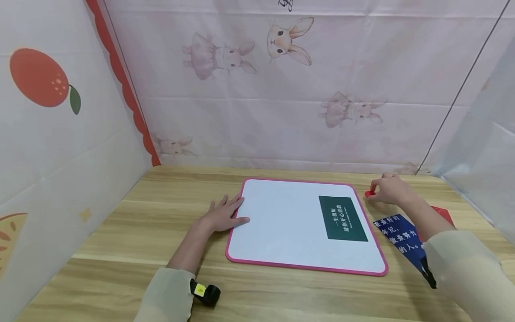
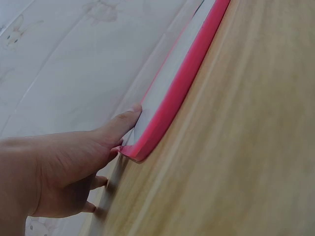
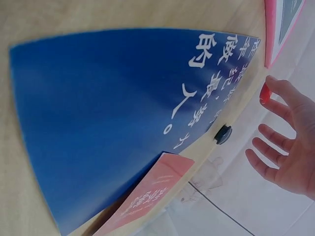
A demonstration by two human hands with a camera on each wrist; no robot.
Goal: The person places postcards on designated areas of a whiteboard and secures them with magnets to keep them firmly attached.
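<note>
A whiteboard [image 1: 281, 223] with a pink rim lies flat on the wooden table. My left hand [image 1: 223, 215] rests at its left edge with fingers spread. The left wrist view shows the thumb [image 2: 123, 122] lying on the board's face near a corner. Just past the board's right edge, my right hand [image 1: 390, 190] pinches a small red magnet [image 3: 265, 93] between thumb and forefinger, its other fingers loosely bent. On the board's right part lies a dark green card [image 1: 342, 219] with white writing.
Right of the board lies a blue card [image 3: 98, 113] with white characters, partly under my forearm in the head view. Beside it is a red card [image 3: 147, 194]. A round black magnet [image 3: 223, 133] sits near them. A printed cloth wall [image 1: 281, 112] closes the table's back.
</note>
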